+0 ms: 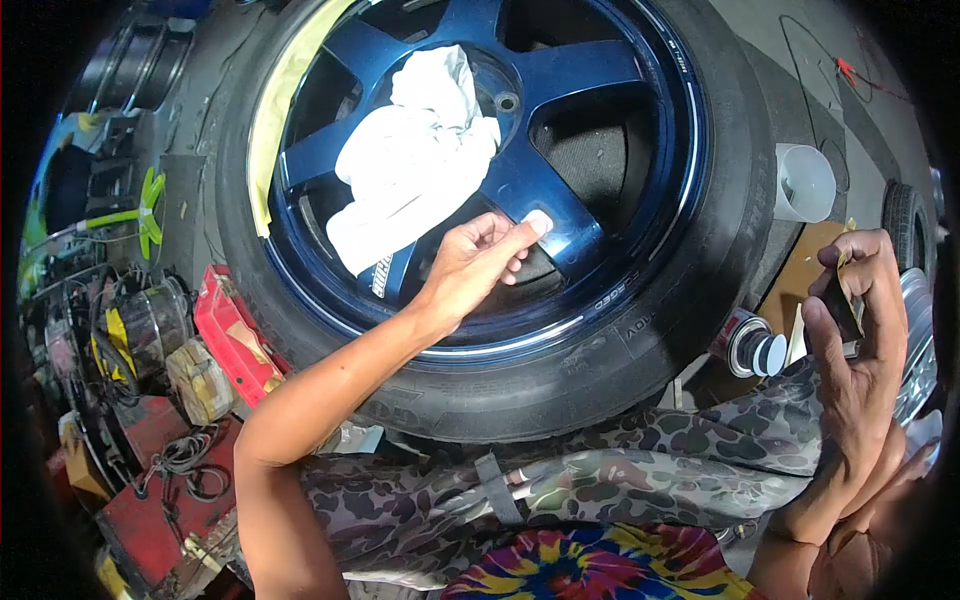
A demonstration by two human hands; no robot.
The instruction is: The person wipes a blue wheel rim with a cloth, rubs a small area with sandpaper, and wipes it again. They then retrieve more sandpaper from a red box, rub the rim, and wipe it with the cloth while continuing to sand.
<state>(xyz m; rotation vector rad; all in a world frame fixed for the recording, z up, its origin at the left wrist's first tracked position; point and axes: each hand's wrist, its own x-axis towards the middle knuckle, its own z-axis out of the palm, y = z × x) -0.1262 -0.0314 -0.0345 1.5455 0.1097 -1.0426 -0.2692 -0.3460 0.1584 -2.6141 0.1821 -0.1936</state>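
Observation:
A blue spoked wheel (pixel 580 75) with a black tire (pixel 735 130) lies flat before me. My left hand (pixel 480 262) is closed in a pinch at the lower spoke, its thumb against a small pale round spot; whether it holds something there is unclear. A crumpled white cloth (pixel 415 160) lies over the hub and left spokes, just above that hand. Off the tire to the right, my right hand (pixel 860 300) is raised and holds a small dark piece (pixel 843 305) between thumb and fingers. Yellow masking tape (pixel 275 130) runs along the rim's left edge.
Right of the tire are a translucent cup (pixel 805 183), a can (pixel 745 340) with a pale lid and a cardboard piece (pixel 795 270). A red tray (pixel 232 335) and a red box (pixel 160 500) with cables stand at left. Camouflage-clad legs (pixel 620 480) are below the tire.

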